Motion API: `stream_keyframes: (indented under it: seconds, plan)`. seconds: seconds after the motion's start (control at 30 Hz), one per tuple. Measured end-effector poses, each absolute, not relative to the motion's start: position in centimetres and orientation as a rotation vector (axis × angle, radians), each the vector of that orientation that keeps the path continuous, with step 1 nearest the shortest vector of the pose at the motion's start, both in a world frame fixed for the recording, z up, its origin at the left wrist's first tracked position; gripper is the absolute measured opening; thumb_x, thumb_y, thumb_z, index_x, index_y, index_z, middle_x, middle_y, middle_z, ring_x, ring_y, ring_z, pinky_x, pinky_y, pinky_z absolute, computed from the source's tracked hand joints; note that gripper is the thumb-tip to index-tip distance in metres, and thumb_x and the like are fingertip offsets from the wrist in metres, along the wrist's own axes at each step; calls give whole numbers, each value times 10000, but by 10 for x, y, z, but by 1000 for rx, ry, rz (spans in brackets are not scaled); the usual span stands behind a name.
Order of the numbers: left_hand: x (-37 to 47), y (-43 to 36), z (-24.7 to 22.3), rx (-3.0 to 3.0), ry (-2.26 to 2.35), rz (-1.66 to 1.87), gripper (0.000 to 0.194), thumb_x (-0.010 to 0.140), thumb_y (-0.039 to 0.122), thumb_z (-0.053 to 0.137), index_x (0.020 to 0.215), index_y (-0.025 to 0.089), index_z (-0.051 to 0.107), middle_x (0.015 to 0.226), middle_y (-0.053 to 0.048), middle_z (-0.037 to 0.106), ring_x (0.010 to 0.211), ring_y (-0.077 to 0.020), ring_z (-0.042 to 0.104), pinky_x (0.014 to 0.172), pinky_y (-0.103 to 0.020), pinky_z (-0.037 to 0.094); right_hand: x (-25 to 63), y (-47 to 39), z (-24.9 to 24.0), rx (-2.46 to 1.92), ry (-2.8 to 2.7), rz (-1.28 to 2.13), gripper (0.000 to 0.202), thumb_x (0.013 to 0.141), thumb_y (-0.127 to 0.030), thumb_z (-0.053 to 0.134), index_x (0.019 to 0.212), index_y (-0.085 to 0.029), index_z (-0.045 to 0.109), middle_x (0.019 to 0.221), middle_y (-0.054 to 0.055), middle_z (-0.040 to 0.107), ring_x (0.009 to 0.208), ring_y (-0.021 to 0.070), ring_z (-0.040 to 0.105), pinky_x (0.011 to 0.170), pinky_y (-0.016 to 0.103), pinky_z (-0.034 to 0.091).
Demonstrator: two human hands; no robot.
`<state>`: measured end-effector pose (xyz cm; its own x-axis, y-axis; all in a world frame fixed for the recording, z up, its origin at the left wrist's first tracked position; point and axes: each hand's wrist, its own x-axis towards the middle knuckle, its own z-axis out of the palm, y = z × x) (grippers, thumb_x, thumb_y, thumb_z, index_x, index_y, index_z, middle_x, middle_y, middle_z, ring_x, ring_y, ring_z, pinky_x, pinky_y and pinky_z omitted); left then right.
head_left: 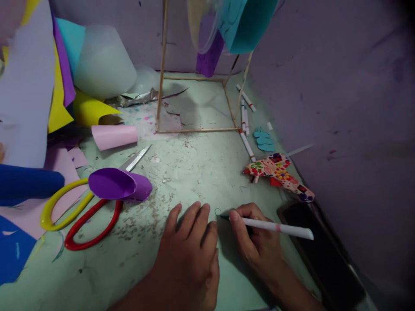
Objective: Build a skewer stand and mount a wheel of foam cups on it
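My right hand [259, 242] grips a white felt-tip marker [279, 228] between thumb and fingers. The marker's dark green tip points left and down, beside a small green curved line [218, 212] on the pale green tabletop [194, 172]. My left hand [191, 255] lies palm down just left of that line, fingers stretched forward and holding nothing. Left of it, scissors [90, 229] with one yellow and one red handle lie with a rolled purple paper tube [139, 185] over part of them.
A stick frame [197, 130] stands at the back, with a teal paper tube [233, 26] above. Right lie a glue gun in flowered wrapping [275, 168], a dark phone [320, 255], loose markers [247, 144] and a teal cut-out [264, 140]. Left are a pink tube [115, 136] and coloured sheets [29, 86].
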<state>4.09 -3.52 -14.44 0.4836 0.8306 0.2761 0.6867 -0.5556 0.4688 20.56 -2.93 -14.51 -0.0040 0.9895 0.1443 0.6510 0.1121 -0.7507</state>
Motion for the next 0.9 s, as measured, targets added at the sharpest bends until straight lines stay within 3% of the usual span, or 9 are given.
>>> stream_keyframes:
  seconds: [0.43,0.9]
  plan:
    - [40,-38,-142,2431,1300,592,327,786,296,530,1078,174,611,1283,-96,584,1229,-283,457,1063,-505,217,207,-29,-142,-1515,-1777,728,168,888,-222,477,725,-191,502,520,-60,459,418,67,428,397,188,314]
    - [43,-38,-141,2481,1339,565,309,794,297,520,1057,173,626,1288,-114,578,1220,-299,467,1050,-530,258,210,-31,-139,-1561,-1795,579,220,867,-224,469,650,-191,490,466,-62,415,392,71,382,390,205,278]
